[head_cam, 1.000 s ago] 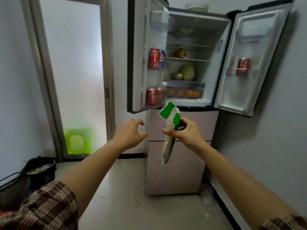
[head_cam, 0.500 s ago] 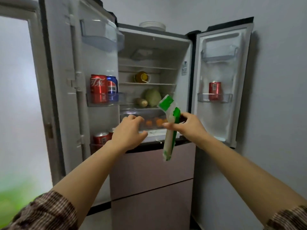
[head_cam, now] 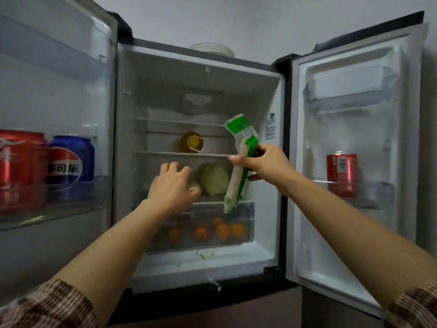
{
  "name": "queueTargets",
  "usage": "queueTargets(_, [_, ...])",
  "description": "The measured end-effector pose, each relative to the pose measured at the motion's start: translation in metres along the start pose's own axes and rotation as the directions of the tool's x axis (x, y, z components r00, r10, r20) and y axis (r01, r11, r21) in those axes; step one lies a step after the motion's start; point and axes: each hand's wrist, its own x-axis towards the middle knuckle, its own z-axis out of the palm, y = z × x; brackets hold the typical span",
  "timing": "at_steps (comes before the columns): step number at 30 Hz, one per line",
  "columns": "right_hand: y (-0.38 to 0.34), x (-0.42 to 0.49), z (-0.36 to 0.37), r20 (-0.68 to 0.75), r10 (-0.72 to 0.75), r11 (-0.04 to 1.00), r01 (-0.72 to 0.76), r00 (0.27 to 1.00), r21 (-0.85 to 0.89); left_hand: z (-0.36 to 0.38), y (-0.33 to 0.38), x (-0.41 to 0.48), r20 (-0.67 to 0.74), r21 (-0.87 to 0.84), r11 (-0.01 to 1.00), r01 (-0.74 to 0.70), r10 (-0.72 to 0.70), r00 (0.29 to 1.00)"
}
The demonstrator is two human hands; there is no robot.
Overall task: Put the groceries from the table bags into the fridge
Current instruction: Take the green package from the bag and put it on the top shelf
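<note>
The fridge (head_cam: 279, 162) stands open with both doors swung wide. My right hand (head_cam: 262, 165) grips a long green-and-white packet (head_cam: 237, 176) near its top, in front of the right side of the shelves; the packet hangs down toward the crisper drawer (head_cam: 246, 210). My left hand (head_cam: 172, 185) reaches onto the lower shelf with fingers curled over a small pale round item (head_cam: 195, 187), which it partly hides; whether it grips the item is unclear. A green cabbage (head_cam: 214, 178) sits beside it.
A yellow-lidded jar (head_cam: 192, 143) lies on the middle shelf. Several oranges (head_cam: 222, 230) fill the crisper. Red and blue cans (head_cam: 71, 166) stand in the left door rack, and one red can (head_cam: 341, 175) in the right door rack. White plates (head_cam: 211, 49) sit on top.
I have come closer to the fridge. Both hands moved forward into the compartment: the left onto the lower shelf, the right lifting the packet to shelf height.
</note>
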Motion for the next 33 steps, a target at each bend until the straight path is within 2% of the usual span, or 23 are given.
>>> queueTargets(4, [0.007, 0.079, -0.004, -0.061, -0.088, 0.994, 0.092, 0.994, 0.059, 0.012, -0.012, 0.069, -0.041, 0.103, 0.995, 0.0, 0.004, 0.999])
queueTargets(9, [0.009, 0.162, 0.007, -0.202, -0.169, 0.965, 0.204, 0.965, 0.167, 0.012, -0.031, 0.15, -0.148, 0.125, 0.992, 0.026, -0.007, 0.989])
queueTargets(16, [0.026, 0.262, 0.035, -0.505, -0.163, 0.87, 0.365, 0.847, 0.333, 0.036, -0.06, 0.248, -0.253, 0.113, 0.994, -0.002, 0.03, 0.967])
queueTargets(19, [0.037, 0.296, 0.049, -0.593, -0.126, 0.825, 0.416, 0.795, 0.383, 0.05, -0.076, 0.278, -0.244, 0.152, 0.988, -0.022, 0.059, 0.968])
queueTargets(23, [0.049, 0.332, 0.063, -0.635, -0.116, 0.908, 0.341, 0.763, 0.243, 0.065, -0.099, 0.308, -0.198, 0.144, 0.989, -0.005, 0.034, 0.98])
queueTargets(28, [0.074, 0.366, 0.077, -0.624, -0.081, 0.987, 0.15, 0.777, 0.059, 0.082, -0.106, 0.318, -0.425, 0.065, 0.997, -0.044, 0.068, 0.903])
queueTargets(33, [0.073, 0.376, 0.096, -0.53, -0.191, 0.959, 0.043, 0.826, -0.279, 0.088, -0.108, 0.321, -0.475, 0.058, 0.996, -0.064, 0.084, 0.876])
